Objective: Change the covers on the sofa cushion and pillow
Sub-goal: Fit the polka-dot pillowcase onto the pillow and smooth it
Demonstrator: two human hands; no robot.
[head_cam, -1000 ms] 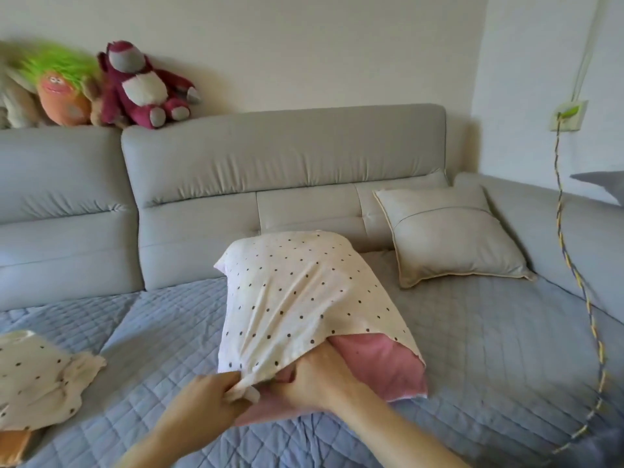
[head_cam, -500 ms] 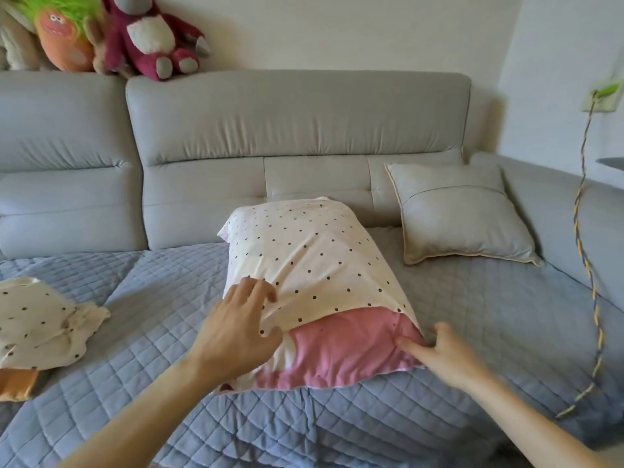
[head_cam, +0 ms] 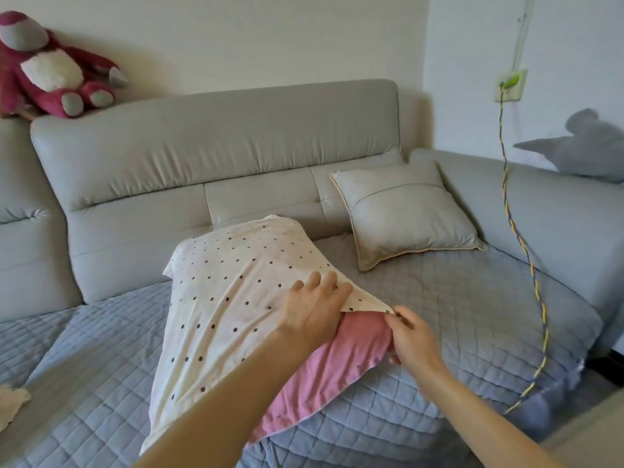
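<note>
A pink pillow (head_cam: 334,363) lies on the quilted sofa seat, mostly inside a cream cover with dark dots (head_cam: 233,285). Its pink near end sticks out of the cover's opening. My left hand (head_cam: 314,309) lies across the cover near that opening with its fingers spread flat on the fabric. My right hand (head_cam: 410,337) pinches the cover's open edge at the pillow's right corner. A grey square cushion (head_cam: 405,214) leans against the backrest to the right.
The grey sofa (head_cam: 216,153) has a blue quilted seat pad (head_cam: 456,298). A red plush toy (head_cam: 54,76) sits on the backrest at left, a grey plush (head_cam: 580,146) on the right arm. A braided cable (head_cam: 526,265) hangs from a wall socket. Another dotted cloth (head_cam: 10,403) lies at far left.
My left hand has slid rightward across the cover to its open edge. My right hand has taken hold of the cover's edge at the right corner. The view has shifted to the right.
</note>
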